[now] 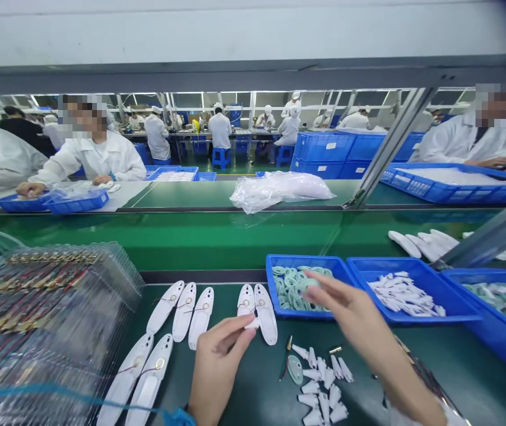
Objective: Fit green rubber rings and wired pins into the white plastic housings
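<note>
My left hand (220, 368) pinches a small white plastic piece (252, 323) just above the white oval shells. The nearest shell (265, 313) lies right beside those fingertips. Several such shells (165, 307), with thin wires and round metal parts, lie on the green mat (253, 390). My right hand (346, 319) reaches over a blue tray of pale green rings (299, 290), a pale green ring (308, 286) pinched at its fingertips. Below it lie a loose pile of white plastic pieces (321, 381) and a pale green disc (295, 370).
A blue tray of white parts (406, 294) and another of pale green parts (499, 302) stand to the right. Stacked transparent trays (44, 319) rise at the left. A green conveyor belt (168, 236) runs beyond the mat, with co-workers across it.
</note>
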`<action>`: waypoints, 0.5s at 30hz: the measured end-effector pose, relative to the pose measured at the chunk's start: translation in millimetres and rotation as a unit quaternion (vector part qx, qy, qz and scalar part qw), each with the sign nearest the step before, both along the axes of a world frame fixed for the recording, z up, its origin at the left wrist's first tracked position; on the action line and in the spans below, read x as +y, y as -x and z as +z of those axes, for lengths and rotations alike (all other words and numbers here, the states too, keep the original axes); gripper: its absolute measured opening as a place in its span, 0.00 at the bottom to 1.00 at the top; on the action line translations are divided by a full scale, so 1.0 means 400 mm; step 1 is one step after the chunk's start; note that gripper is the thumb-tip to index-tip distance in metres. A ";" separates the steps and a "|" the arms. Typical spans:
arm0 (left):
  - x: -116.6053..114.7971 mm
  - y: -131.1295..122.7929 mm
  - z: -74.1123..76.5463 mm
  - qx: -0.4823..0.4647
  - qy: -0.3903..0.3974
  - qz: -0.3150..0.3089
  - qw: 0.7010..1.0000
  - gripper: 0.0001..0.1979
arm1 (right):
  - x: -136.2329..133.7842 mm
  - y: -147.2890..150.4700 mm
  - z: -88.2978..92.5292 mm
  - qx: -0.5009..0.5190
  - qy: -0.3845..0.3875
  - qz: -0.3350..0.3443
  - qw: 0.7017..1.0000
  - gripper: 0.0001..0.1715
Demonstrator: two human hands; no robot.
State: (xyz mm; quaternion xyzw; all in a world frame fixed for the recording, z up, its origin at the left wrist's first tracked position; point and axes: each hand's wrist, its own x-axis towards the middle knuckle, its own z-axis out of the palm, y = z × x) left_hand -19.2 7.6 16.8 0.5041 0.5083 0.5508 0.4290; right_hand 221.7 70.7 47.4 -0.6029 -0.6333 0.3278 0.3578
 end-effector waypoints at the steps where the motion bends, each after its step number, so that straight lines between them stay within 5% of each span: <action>1: 0.001 -0.004 0.006 0.016 -0.014 0.000 1.000 0.06 | -0.021 0.029 0.002 0.047 0.014 0.019 0.999 0.36; 6: 0.009 -0.009 0.028 0.107 -0.103 0.001 0.989 0.09 | -0.083 0.154 -0.025 0.343 0.171 0.070 0.921 0.38; 15: 0.001 0.000 -0.003 0.225 -0.164 -0.032 0.960 0.12 | -0.101 0.182 -0.083 0.378 0.193 0.068 0.903 0.31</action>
